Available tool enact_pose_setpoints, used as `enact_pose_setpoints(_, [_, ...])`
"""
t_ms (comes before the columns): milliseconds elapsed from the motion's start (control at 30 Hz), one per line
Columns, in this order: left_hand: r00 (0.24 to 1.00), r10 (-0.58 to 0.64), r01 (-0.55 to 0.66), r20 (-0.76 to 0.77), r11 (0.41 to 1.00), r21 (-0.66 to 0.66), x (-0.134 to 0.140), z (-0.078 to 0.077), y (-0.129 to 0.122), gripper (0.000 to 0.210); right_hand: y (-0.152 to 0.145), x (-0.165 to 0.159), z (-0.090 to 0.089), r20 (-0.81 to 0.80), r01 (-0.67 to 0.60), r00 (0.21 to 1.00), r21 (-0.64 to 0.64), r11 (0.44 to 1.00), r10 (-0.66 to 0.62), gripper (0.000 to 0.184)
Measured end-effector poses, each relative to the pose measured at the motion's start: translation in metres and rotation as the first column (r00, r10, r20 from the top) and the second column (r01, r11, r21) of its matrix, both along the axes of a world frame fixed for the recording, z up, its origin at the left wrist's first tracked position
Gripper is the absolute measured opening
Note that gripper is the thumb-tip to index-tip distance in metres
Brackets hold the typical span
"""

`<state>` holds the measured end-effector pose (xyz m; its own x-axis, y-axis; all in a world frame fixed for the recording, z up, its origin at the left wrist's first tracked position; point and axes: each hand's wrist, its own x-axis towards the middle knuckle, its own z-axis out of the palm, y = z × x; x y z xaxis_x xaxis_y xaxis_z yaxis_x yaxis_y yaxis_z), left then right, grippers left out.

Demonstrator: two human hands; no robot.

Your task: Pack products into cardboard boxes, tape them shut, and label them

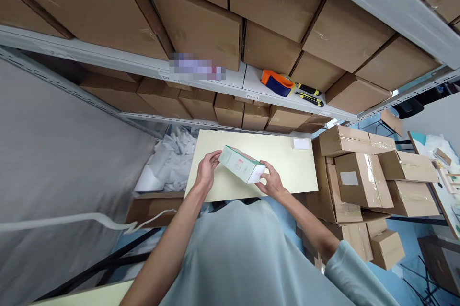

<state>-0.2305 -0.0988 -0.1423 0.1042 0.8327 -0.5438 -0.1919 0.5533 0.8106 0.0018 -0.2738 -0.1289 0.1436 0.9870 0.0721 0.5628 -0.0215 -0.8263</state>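
A small green and white carton point(237, 164) is held tilted above the pale yellow tabletop point(298, 171). My left hand point(207, 168) has its fingers closed on the carton's left end. At the opposite, white end, my right hand point(271, 180) grips the carton between thumb and fingers. Printed marks show on the long side facing me, too small to read. A white card or paper slip point(301, 143) lies at the far right of the tabletop.
Shelves packed with cardboard boxes point(273, 47) rise beyond the table. An orange and blue tape dispenser point(277, 83) and utility knives point(309, 95) lie on the shelf edge point(230, 86). Crumpled white paper point(170, 157) fills a box at left; stacked cartons point(362, 179) stand at right.
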Motion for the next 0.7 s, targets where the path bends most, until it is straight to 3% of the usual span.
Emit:
enact_pose_setpoints(167, [0.992, 0.053, -0.026, -0.118, 0.975, 0.223, 0.000, 0.026, -0.018, 0.051, 0.020, -0.001, 0.011, -0.159, 0.262, 0.957, 0.118, 0.958, -0.242, 0.053])
enact_pose_setpoints(267, [0.972, 0.067, 0.026, -0.226, 0.922, 0.386, -0.001, 0.044, -0.035, 0.055, 0.042, 0.007, 0.023, -0.372, 0.378, 0.863, 0.028, 0.925, -0.341, 0.055])
enact_pose_setpoints(333, [0.962, 0.048, 0.079, -0.270, 0.894, 0.441, -0.002, 0.055, -0.048, 0.059, 0.061, 0.019, 0.031, -0.515, 0.379, 0.772, -0.101, 0.920, -0.374, 0.051])
enact_pose_setpoints(433, [0.944, -0.018, 0.171, -0.329, 0.881, 0.441, -0.002, 0.068, -0.067, 0.064, 0.085, 0.036, 0.034, -0.623, 0.301, 0.628, -0.357, 0.884, -0.465, 0.043])
enact_pose_setpoints(567, [0.925, -0.078, 0.271, -0.371, 0.821, 0.503, 0.005, 0.084, -0.079, 0.061, 0.093, 0.039, 0.021, -0.600, 0.090, 0.484, -0.690, 0.718, -0.637, 0.038])
enact_pose_setpoints(700, [0.924, -0.071, 0.294, -0.377, 0.761, 0.579, 0.012, 0.094, -0.080, 0.054, 0.079, 0.017, -0.002, -0.588, -0.176, 0.415, -0.800, 0.573, -0.694, 0.037])
